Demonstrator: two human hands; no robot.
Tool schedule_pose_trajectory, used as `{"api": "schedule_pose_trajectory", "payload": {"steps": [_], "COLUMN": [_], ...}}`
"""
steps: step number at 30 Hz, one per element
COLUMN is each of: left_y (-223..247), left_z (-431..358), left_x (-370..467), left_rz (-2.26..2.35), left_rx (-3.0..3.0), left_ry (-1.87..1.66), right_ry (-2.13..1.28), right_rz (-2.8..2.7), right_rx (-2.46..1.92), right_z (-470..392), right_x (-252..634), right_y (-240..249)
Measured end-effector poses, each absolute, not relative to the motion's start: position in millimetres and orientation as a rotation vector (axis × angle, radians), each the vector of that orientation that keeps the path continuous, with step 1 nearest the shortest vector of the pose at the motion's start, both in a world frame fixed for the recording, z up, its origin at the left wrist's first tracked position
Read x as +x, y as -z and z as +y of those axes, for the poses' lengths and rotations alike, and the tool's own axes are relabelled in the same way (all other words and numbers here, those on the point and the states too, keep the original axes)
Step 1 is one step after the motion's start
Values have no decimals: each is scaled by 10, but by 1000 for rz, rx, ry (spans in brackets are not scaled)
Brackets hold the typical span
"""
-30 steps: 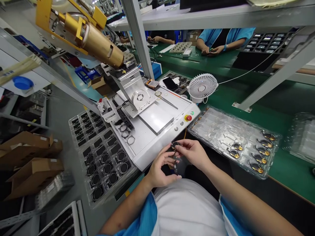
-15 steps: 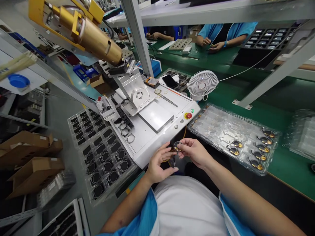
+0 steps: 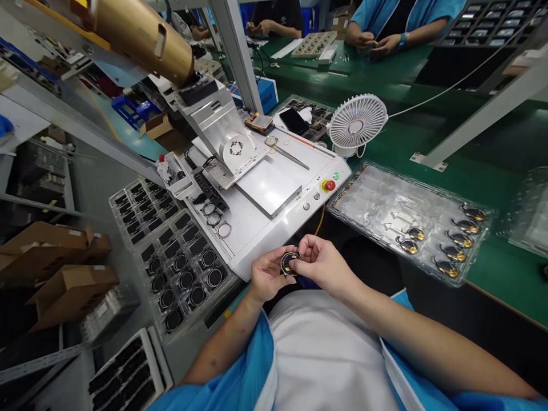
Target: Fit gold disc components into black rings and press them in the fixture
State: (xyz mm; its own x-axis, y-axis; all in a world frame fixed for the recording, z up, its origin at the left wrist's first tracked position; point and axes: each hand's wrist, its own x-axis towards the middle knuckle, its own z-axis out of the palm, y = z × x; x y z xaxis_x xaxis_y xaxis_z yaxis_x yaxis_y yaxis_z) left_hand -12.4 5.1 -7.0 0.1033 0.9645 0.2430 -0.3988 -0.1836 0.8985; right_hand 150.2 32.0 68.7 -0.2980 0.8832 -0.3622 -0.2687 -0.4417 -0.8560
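Observation:
A round black part with a metal rim (image 3: 290, 263) is held between my two hands, just in front of my white shirt. My left hand (image 3: 268, 275) grips its left edge between thumb and fingers. The bent fingers of my right hand (image 3: 322, 261) press on its face and right side. To the right, a clear plastic tray (image 3: 381, 212) carries several black and gold round parts. At the left, another clear tray (image 3: 169, 235) holds black round parts with rims. Thin rings (image 3: 224, 230) lie on the white machine (image 3: 261, 240).
Above the machine's metal plate (image 3: 274, 188) hangs a gold cylinder (image 3: 141, 43). Tweezers (image 3: 293, 156) and a red button (image 3: 329, 185) are on the machine. A white fan (image 3: 357, 123) stands behind the right tray. Other people's hands (image 3: 377, 43) are across the green table.
My left hand has closed on the round part, which earlier was in my right hand alone. Both hands have moved slightly left, and the part's face now shows. The camera view has shifted.

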Motion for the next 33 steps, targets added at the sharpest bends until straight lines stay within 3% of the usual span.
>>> {"api": "schedule_pose_trajectory", "payload": {"steps": [17, 33], "left_y": [57, 107], "left_z": [63, -18], "left_x": [-135, -136], "left_rz": [721, 923], "left_rx": [1192, 1365], "left_ry": [-1434, -1411], "right_ry": [-1823, -2127], "right_rz": [-1032, -907], "right_rx": [-1133, -1141], "right_z": [338, 333], "right_x": [1489, 1572], "right_y": [-712, -394]}}
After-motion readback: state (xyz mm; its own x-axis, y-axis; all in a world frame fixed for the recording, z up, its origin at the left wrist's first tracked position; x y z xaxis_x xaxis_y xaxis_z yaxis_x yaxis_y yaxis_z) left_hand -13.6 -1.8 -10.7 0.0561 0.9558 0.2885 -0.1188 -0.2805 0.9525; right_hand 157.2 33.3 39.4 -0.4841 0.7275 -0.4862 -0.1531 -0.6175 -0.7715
